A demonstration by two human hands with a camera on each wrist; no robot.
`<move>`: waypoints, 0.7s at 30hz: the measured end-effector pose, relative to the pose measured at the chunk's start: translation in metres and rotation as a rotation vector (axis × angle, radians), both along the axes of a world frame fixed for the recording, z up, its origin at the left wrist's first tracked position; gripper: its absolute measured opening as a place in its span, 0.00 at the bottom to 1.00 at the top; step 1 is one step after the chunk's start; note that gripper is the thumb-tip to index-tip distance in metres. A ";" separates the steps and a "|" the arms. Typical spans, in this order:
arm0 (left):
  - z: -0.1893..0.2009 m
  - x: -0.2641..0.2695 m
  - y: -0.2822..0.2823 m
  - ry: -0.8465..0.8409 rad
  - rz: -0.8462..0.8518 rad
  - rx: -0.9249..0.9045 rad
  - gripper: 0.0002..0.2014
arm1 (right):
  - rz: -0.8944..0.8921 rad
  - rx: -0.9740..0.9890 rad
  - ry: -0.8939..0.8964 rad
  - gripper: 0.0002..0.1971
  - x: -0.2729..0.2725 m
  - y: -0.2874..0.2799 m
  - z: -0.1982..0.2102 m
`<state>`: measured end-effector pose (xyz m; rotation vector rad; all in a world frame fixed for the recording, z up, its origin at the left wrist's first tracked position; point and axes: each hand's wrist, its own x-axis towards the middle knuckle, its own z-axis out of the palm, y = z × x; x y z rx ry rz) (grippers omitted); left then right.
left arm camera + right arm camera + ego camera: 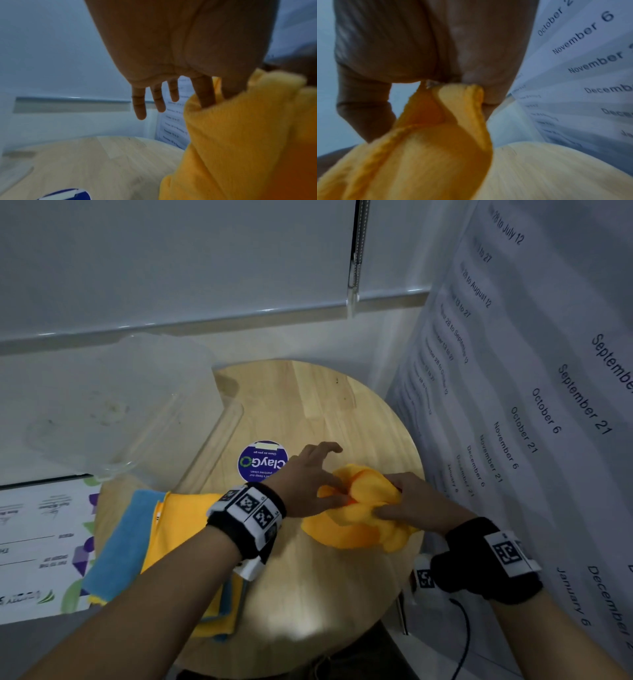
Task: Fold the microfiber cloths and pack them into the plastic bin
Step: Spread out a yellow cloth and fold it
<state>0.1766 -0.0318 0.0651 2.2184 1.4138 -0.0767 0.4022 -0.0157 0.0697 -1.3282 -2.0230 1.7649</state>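
Beside bin (113, 405): cloth stack (137, 542), sticker (262, 462).

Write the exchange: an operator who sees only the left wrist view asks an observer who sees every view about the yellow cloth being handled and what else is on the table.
Operator: My view shows yellow cloth beside my fingers. Is the other hand on it too?
Observer: Yes. The right hand grips the bunched yellow cloth from the right side, while the left hand pinches it from the left.
Operator: Is the cloth folded yet?
Observer: No. From the head view it lies crumpled on the round wooden table, no flat fold showing.
Operator: Any other cloths waiting?
Observer: A stack of blue and yellow cloths lies at the table's left edge, under the left forearm.
Operator: And the bin?
Observer: The clear plastic bin stands at the far left, with no cloth inside.
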 end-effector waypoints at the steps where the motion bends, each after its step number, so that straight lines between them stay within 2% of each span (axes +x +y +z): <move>1: 0.000 0.005 0.002 0.109 -0.012 -0.047 0.17 | 0.019 0.013 0.019 0.16 0.000 0.000 0.004; 4: -0.001 0.023 0.007 0.202 0.126 -0.057 0.19 | 0.040 0.042 0.027 0.16 -0.003 -0.002 0.012; 6: -0.003 0.030 0.008 0.254 0.259 0.008 0.15 | 0.055 0.109 -0.006 0.16 -0.005 -0.004 0.011; 8: -0.005 0.032 0.010 0.282 0.315 0.058 0.09 | 0.073 0.177 -0.043 0.12 -0.004 -0.006 0.010; 11: -0.002 0.026 0.011 0.164 0.376 0.064 0.04 | 0.107 0.237 -0.116 0.26 -0.003 -0.004 0.011; 13: 0.005 0.019 0.011 -0.002 0.408 0.053 0.07 | 0.089 0.296 -0.126 0.29 -0.001 0.000 0.009; 15: 0.016 0.009 0.010 -0.146 0.328 0.026 0.11 | 0.039 0.364 -0.077 0.28 0.003 0.003 0.008; 17: 0.029 -0.001 0.007 -0.224 0.172 -0.004 0.11 | 0.037 0.475 -0.010 0.24 0.010 0.005 0.009; 19: 0.037 -0.012 0.007 -0.258 0.059 -0.023 0.14 | 0.107 0.566 0.007 0.17 0.017 0.007 0.013; 21: 0.042 -0.019 0.009 -0.265 0.036 -0.040 0.18 | 0.184 0.579 -0.003 0.18 0.018 0.008 0.016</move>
